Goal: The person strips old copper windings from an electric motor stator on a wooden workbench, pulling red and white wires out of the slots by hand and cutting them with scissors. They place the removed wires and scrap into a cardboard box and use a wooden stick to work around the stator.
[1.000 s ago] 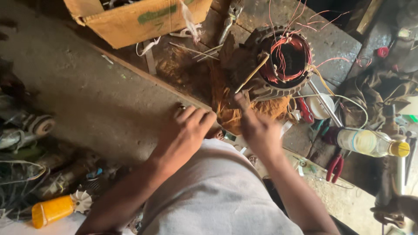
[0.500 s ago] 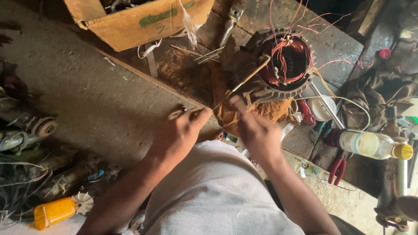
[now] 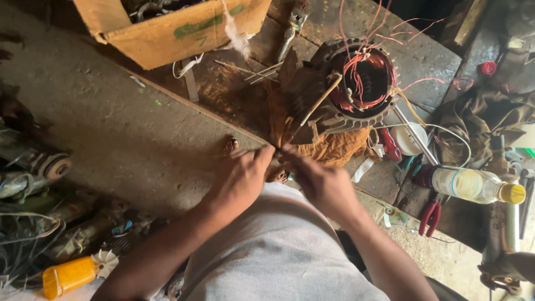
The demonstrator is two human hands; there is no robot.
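Observation:
My left hand (image 3: 241,179) and my right hand (image 3: 319,181) meet fingertip to fingertip above my lap, over my grey shirt. Both pinch the lower end of a thin wooden stick (image 3: 315,107). The stick slants up and to the right and leans against an electric motor stator (image 3: 334,120). The stator lies on the wooden bench, and loose red and copper winding wires (image 3: 362,78) stick out of its bore. An orange cloth (image 3: 334,149) lies under the stator, just beyond my fingers.
A cardboard box (image 3: 178,30) of parts stands at the back left, with a metal tool (image 3: 292,25) beside it. On the right are a white cup (image 3: 409,140), a clear bottle with a yellow cap (image 3: 473,184) and red pliers (image 3: 429,216). Scrap motors and an orange part (image 3: 67,276) lie on the floor at left.
Both hands have come forward and closed together on the stick's lower end. The stick now stretches from my fingers to the stator.

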